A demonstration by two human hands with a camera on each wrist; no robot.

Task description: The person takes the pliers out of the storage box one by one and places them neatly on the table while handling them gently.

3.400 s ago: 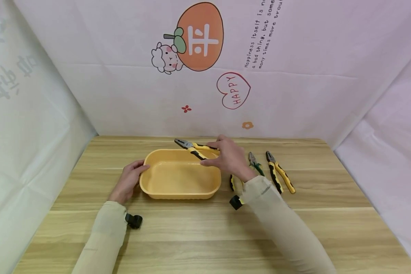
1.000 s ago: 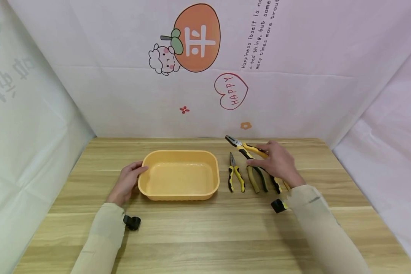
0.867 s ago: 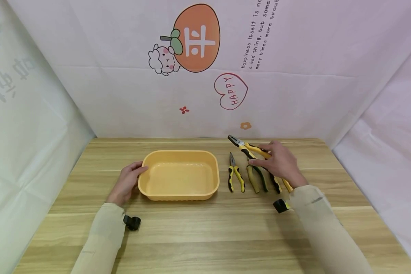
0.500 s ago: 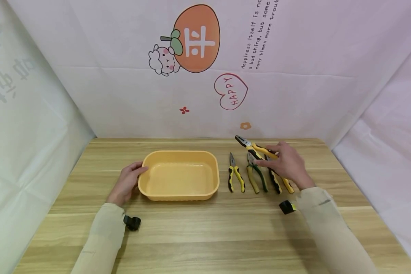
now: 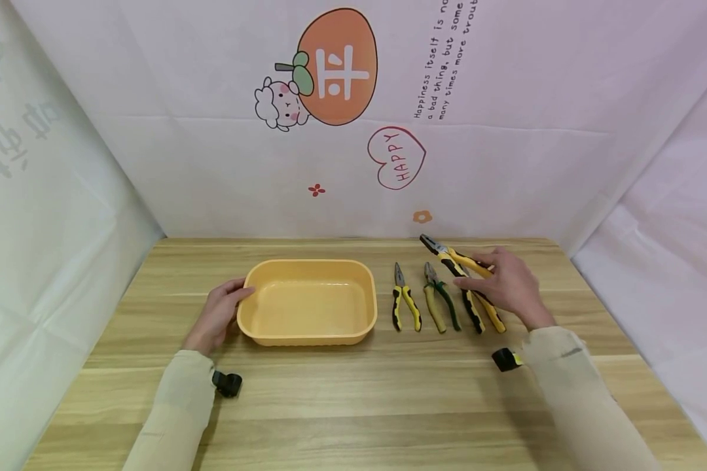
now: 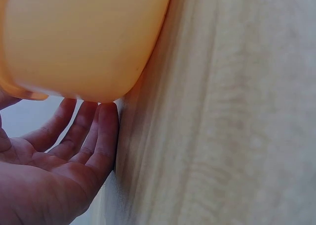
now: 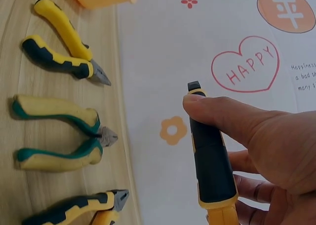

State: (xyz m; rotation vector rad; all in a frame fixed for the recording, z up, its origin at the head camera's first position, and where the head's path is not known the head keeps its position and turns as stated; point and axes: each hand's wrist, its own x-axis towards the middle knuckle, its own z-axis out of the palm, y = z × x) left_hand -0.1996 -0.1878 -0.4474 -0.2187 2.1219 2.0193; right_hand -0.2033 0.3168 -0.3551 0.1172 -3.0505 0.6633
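Note:
My left hand [image 5: 217, 315] holds the left end of a yellow plastic basin [image 5: 306, 340], thumb over the rim. In the left wrist view its fingers [image 6: 106, 131] touch the basin's outer wall. My right hand [image 5: 509, 284] grips a pair of combination pliers [image 5: 452, 263] by its yellow-and-black handles, raised above the table with the jaws pointing to the back left. Below it lies a similar pair of yellow-and-black pliers [image 5: 472, 311], partly covered by the held one. Left of that lie green-handled pliers [image 5: 436, 301] and yellow-and-black long-nose pliers [image 5: 399, 294].
The wooden table [image 5: 353, 405] ends at a white printed cloth backdrop [image 5: 224, 176], with cloth sides at left and right. Three pliers lie in a row right of the basin, handles toward me. Black wrist cameras hang at both sleeves.
From above the basin's right end, my right hand has carried the pliers rightward past the row of tools, still drifting right over the last half second. The left hand stays on the basin.

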